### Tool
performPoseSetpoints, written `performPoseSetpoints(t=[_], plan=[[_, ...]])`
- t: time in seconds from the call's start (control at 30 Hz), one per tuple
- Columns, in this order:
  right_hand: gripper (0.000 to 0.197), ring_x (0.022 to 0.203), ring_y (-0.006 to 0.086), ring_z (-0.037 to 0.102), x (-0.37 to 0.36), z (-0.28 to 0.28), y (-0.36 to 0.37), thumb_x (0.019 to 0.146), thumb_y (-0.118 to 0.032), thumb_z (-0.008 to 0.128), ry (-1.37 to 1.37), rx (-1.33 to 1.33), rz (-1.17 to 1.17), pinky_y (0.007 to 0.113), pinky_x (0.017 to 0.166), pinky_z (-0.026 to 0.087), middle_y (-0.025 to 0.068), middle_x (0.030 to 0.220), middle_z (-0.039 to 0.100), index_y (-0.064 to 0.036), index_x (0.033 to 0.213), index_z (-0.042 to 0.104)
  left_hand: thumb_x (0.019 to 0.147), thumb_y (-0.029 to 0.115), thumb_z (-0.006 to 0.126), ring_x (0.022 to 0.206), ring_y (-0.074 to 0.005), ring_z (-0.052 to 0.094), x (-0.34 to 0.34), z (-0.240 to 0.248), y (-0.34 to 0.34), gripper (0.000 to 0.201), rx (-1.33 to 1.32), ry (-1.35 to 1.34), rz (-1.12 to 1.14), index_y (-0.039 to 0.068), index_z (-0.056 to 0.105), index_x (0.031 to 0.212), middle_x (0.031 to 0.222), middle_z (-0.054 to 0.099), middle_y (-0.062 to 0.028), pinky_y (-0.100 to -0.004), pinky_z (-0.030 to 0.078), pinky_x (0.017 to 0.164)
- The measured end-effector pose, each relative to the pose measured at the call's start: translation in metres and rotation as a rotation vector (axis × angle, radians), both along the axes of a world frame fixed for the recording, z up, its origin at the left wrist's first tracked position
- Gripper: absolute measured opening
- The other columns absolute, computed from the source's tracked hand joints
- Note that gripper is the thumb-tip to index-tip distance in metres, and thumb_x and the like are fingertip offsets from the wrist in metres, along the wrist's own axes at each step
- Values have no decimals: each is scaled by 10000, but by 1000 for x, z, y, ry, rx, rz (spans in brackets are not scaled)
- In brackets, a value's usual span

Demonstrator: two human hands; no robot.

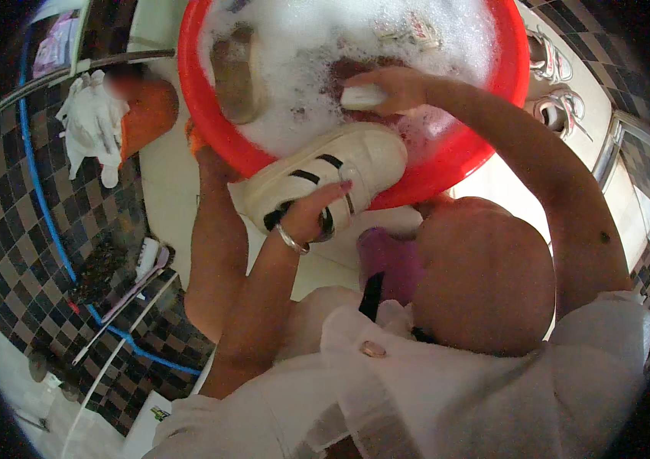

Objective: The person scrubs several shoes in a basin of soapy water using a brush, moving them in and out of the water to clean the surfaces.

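A white shoe [375,157] with black stripes is tilted over the near rim of a red basin [447,183]. My left hand [306,218], with a bangle at its wrist, grips the shoe near its opening, thumb lying across the upper. Over the suds [302,69], my right hand [398,90] is closed round a small white oblong block [363,96]; I cannot tell its kind. A tan-soled shoe [235,80] lies in the foam on the basin's left side. Another pale shoe [417,33] shows partly through the foam at the far side.
White shoes [558,111] stand on the floor right of the basin. At the left are an orange container [153,111] with a white cloth [95,115], a blue hose [38,180] and a long-handled brush [130,294]. A purple thing [388,260] is by my knee.
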State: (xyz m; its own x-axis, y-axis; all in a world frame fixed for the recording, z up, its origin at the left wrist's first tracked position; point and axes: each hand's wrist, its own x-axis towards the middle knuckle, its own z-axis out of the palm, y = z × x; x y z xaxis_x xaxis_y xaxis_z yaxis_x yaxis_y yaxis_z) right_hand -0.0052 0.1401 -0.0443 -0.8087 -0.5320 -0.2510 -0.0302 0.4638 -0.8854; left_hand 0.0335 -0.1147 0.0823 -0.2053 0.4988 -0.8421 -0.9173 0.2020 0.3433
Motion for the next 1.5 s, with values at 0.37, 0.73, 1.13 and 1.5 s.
performPoseSetpoints(t=[0.37,0.73,1.13,1.5], plan=[[691,1095,281,464,63,45,42,623,-98,626,-131,-344,-173,386,975,331,126,1199,486,-125,1272,389,602,-46,590,941,-252,566,19,-44,-29,415,324,973,-621,68,568,1000,1012,591,-115,-321,440,817],[663,960,310,531,40,93,-33,644,-186,620,338,-60,-28,450,878,389,120,1043,543,-197,1271,404,452,-40,674,888,-220,582,15,-52,-20,441,310,835,-402,72,582,869,944,606,-95,-299,452,784],[650,983,299,520,49,108,-42,649,-180,619,285,-5,-24,424,877,402,180,1106,516,-92,1259,410,577,-18,669,802,-239,597,19,-41,5,303,157,262,9,62,564,849,842,608,-102,-328,465,728],[609,920,324,548,33,82,-56,678,-220,604,289,-69,-64,347,812,445,178,1113,509,-172,1255,417,672,66,630,812,-195,584,14,-49,-6,169,138,860,-428,47,591,836,844,607,-87,-297,471,724]])
